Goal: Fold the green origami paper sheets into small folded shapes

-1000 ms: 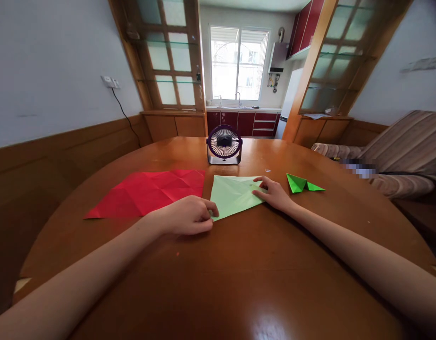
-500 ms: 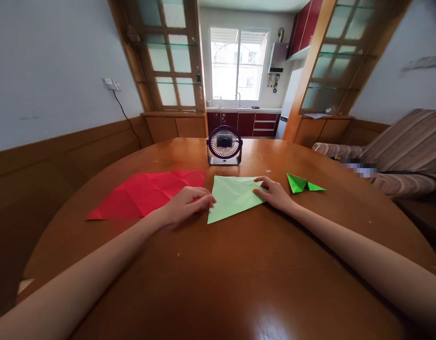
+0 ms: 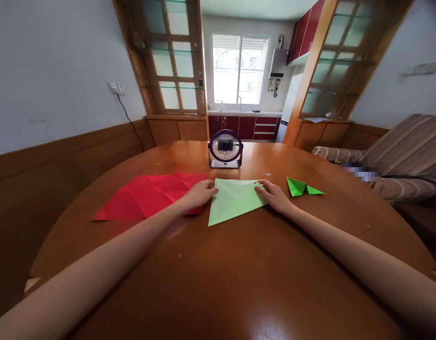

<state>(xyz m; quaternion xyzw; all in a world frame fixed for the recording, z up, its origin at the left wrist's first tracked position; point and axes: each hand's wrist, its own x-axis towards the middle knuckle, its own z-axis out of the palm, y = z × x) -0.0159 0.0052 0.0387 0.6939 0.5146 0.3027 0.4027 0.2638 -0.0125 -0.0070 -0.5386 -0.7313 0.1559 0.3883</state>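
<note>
A pale green sheet of origami paper (image 3: pixel 234 200) lies on the table, with a fold line near its far edge. My left hand (image 3: pixel 201 193) pinches the sheet's left edge near the far corner, thumb and fingers together. At the right edge, my right hand (image 3: pixel 274 196) has its fingers closed on the paper. Under and beyond my left wrist spreads a creased red sheet of paper (image 3: pixel 147 191), partly covered by that hand. To the right of my right hand sits a small bright green folded paper piece (image 3: pixel 301 187).
A small dark purple fan (image 3: pixel 225 147) stands on the brown oval table (image 3: pixel 239 283), beyond the papers. A small pale scrap (image 3: pixel 268 174) lies right of the fan. A striped armchair (image 3: pixel 402 151) is at the right.
My left hand has moved away from me along the pale green sheet's left edge, towards the far corner. The right hand stays at the right edge. The view has tilted slightly.
</note>
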